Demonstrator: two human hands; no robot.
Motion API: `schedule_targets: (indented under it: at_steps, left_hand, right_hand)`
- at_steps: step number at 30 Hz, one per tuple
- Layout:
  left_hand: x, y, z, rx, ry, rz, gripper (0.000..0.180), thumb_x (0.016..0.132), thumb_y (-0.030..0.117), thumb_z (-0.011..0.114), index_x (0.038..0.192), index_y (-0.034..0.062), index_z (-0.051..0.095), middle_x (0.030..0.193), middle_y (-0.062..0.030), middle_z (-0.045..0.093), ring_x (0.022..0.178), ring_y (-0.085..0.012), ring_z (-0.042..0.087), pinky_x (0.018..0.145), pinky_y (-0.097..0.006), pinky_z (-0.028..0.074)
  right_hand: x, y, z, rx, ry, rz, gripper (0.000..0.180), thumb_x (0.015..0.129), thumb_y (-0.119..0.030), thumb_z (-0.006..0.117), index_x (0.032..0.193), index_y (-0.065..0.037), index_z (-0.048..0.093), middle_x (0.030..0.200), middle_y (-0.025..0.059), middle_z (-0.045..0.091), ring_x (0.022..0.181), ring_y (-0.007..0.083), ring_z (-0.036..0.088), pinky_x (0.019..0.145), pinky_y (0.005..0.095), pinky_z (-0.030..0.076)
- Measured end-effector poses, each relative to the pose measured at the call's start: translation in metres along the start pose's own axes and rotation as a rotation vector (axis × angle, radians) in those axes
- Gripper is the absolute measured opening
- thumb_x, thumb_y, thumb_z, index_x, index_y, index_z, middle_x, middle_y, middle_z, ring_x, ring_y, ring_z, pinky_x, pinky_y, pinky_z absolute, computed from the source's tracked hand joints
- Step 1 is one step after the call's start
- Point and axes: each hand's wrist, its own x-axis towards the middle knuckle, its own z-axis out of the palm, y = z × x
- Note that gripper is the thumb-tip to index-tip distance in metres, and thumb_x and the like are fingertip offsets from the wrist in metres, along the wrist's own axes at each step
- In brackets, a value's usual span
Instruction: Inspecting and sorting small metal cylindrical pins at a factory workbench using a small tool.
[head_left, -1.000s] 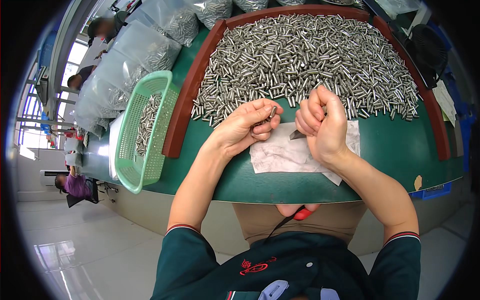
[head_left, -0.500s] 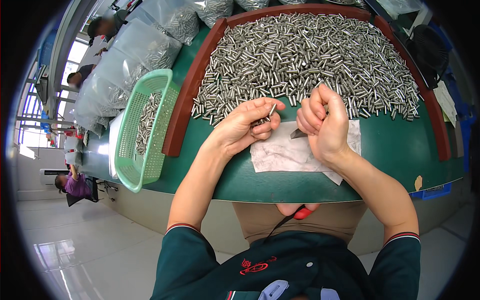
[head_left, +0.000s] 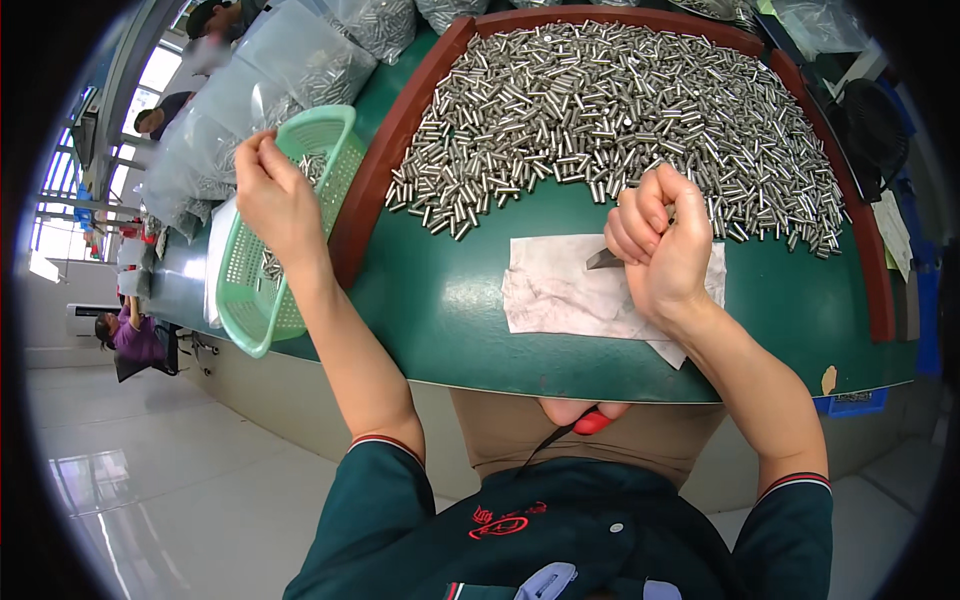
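My left hand [head_left: 284, 205] is over the light green plastic basket [head_left: 335, 190], back of the hand up, its fingers curled. Whatever it holds is hidden from view. Short metal pins [head_left: 271, 265] lie in the basket, partly covered by this hand. My right hand [head_left: 668, 245] is closed around a grey metal tool; only the tool's flat, slanted end [head_left: 603, 260] sticks out past the fingers. Beneath that hand a stained white cloth [head_left: 555, 295] is spread on the green table. A wide heap of shiny metal pins [head_left: 620, 110] lies beyond both hands.
A reddish-brown wooden frame [head_left: 395, 130] borders the heap at left, back and right. Clear bags of pins [head_left: 300, 55] stand behind the basket. A black fan [head_left: 868, 125] is at the far right. Other people, one in purple [head_left: 140, 338], sit away to the left.
My left hand, which held several pins near the cloth, has swung left to the basket. My right hand stays over the cloth with the tool. The view has shifted slightly.
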Motion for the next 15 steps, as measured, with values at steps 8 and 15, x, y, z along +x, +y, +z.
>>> schedule_targets:
  at_steps: [8,15]
  left_hand:
    - [-0.008,-0.019,0.008,0.287,-0.154,0.295,0.024,0.074,0.017,0.063,0.095,0.0045,0.061,0.095,-0.0154,0.059,0.088,-0.027,0.056,0.079,-0.034,0.042]
    - [-0.035,0.026,-0.003,0.035,-1.163,0.147,0.027,0.059,0.013,0.072,0.074,0.0,0.055,0.057,-0.0083,0.052,0.055,-0.018,0.052,0.053,-0.03,0.041]
  right_hand:
    - [0.001,0.002,-0.002,-0.03,-0.031,-0.011,0.037,0.087,-0.023,0.031,0.052,-0.011,0.026,0.041,-0.0013,0.024,0.037,0.0076,0.016,0.036,0.0237,0.015]
    - [0.001,0.001,-0.003,0.003,-0.013,0.004,0.039,0.088,-0.027,0.032,0.053,-0.012,0.026,0.041,-0.0013,0.024,0.037,0.0078,0.016,0.036,0.0241,0.015]
